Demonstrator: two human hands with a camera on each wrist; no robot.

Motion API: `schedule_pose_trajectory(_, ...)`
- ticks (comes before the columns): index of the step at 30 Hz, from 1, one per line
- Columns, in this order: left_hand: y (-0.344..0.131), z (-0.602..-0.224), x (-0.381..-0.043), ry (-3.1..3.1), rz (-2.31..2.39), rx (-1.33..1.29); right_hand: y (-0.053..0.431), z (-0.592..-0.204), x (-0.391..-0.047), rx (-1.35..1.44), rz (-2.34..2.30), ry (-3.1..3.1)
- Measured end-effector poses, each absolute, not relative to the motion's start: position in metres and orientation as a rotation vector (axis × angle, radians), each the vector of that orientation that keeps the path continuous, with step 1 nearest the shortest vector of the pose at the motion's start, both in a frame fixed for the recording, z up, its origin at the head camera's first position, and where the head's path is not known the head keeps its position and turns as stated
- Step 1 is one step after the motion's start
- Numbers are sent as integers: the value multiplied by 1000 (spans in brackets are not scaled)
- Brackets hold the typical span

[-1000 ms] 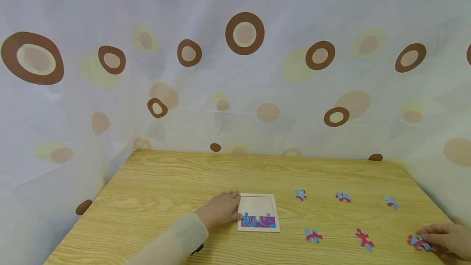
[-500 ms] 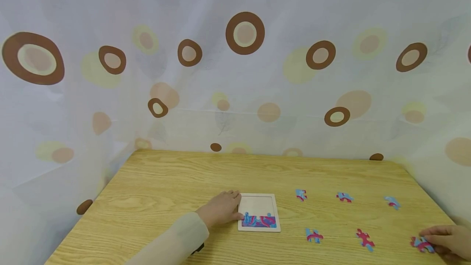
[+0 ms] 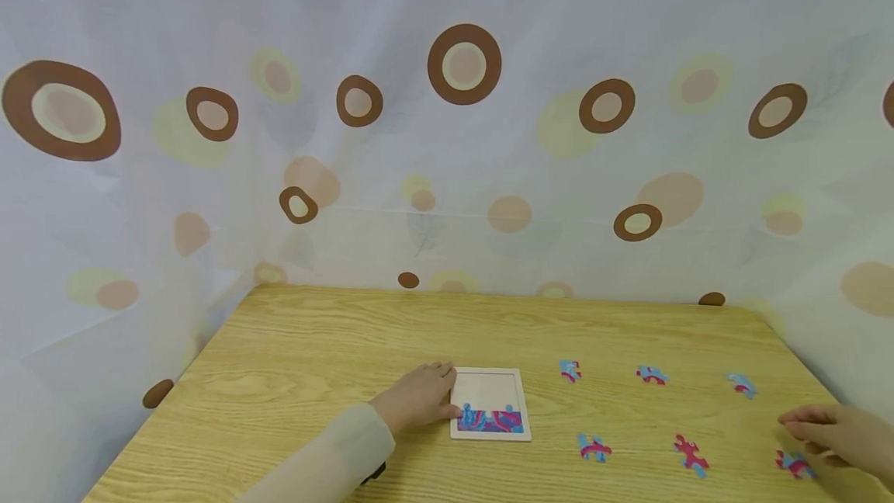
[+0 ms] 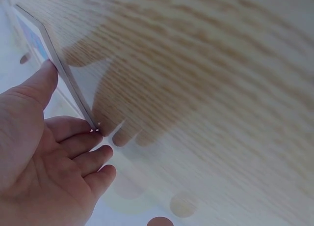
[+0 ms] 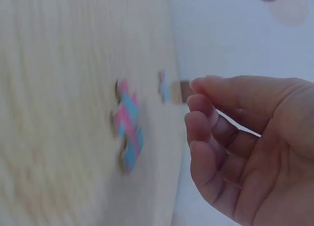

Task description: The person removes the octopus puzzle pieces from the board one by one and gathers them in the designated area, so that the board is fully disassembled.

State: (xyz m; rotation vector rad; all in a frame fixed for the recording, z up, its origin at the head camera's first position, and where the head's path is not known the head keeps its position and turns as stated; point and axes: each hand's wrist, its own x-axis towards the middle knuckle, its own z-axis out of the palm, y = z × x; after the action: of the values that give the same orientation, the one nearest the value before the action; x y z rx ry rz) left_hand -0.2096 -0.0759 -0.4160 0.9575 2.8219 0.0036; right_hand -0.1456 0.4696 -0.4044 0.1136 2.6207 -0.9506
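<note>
six spaced pieces (image 3: 687, 451) | left fingers (image 4: 81, 144) apart, touching edge of frame (image 3: 490, 436) | right fingers (image 5: 200, 163) loosely curled near one

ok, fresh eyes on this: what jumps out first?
Probably the white backdrop with brown rings, filling the head view above the wooden table. Then, on it, the white puzzle frame, near strip filled, left hand at its left edge. To its right lie six loose pieces in two rows, right hand beside the near row's rightmost.

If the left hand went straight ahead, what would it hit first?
Probably the white puzzle frame: the left hand sits at its left edge, thumb touching it, though exact depth is unclear.
</note>
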Motion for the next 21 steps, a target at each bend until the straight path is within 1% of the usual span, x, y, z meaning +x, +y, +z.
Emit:
schedule_pose_trajectory(6, -78, -418, -210, 2820, 2, 986, 433, -390, -162, -91, -1021, 2663)
schedule_pose_trajectory(14, -80, -419, -209, 2820, -1, 1032, 352, -371, -184, -354, -1161, 2613)
schedule_pose_trajectory(21, -83, -420, -207, 2820, 19, 1040, 287, -373, -203, -555, -1267, 2465)
